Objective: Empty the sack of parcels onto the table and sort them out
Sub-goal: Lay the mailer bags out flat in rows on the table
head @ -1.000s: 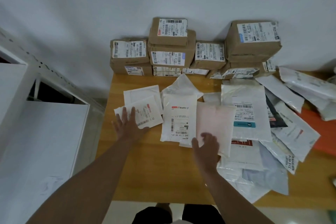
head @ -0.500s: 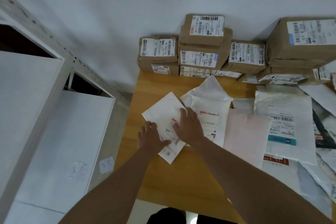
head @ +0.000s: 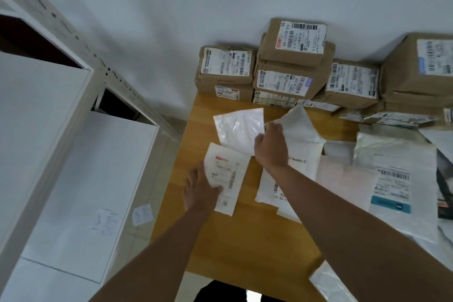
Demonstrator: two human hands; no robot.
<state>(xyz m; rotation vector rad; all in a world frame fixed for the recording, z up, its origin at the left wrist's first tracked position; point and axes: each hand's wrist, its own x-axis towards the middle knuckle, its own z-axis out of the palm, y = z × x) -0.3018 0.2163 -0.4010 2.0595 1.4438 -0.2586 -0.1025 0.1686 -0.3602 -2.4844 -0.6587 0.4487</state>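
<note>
On the wooden table (head: 245,240), my left hand (head: 199,191) holds a white labelled envelope (head: 229,174) at its lower left, thumb on top and fingers beneath the edge. My right hand (head: 270,146) grips the right edge of a plain white mailer (head: 239,130) that lies just behind the envelope. A larger white poly bag with a printed label (head: 297,154) lies under my right wrist. Brown cardboard parcels (head: 291,68) are stacked against the wall at the back. More white and pink mailers (head: 394,179) overlap to the right.
White shelving with flat white boards (head: 61,154) stands left of the table, with a narrow strip of floor between. The table's left edge runs close beside my left hand. Another white bag (head: 331,284) hangs over the near right edge.
The two small mailers that lay stacked under both hands are now apart. My right hand has moved up and back with the plain one; my left has drawn the labelled one nearer.
</note>
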